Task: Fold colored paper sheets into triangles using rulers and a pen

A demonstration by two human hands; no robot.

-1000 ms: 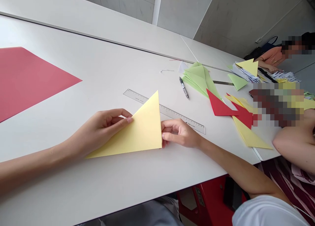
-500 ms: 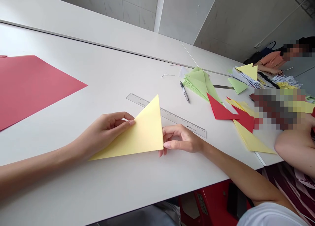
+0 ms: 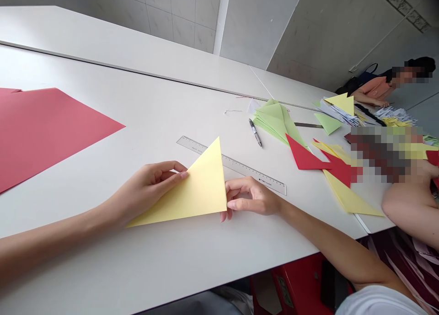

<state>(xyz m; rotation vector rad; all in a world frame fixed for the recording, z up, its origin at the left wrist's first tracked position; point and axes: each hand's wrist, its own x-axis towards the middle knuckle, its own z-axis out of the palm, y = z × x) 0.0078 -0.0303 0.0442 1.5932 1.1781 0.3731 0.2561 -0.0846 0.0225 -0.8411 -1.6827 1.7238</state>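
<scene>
A yellow paper triangle (image 3: pixel 199 187) is raised a little over the white table, its top corner pointing up over a clear ruler (image 3: pixel 254 173). My left hand (image 3: pixel 154 182) pinches its upper left edge between thumb and fingers. At the lower right corner, the fingertips of my right hand (image 3: pixel 250 195) close on the paper's edge, thumb in front and some fingers partly hidden behind it. The ruler lies flat behind the paper and partly covered by it.
Large red sheets (image 3: pixel 55 132) lie at the left. A pen (image 3: pixel 255 133) rests beside green folded papers (image 3: pixel 274 118). Red folded papers (image 3: pixel 303 156) and yellow ones (image 3: pixel 350 196) lie further right, near a neighbour's arm (image 3: pixel 411 205). Another person (image 3: pixel 377 88) sits at the far right.
The view has tilted slightly, so the table and papers appear a little lower. Both hands keep nearly the same hold on the yellow paper.
</scene>
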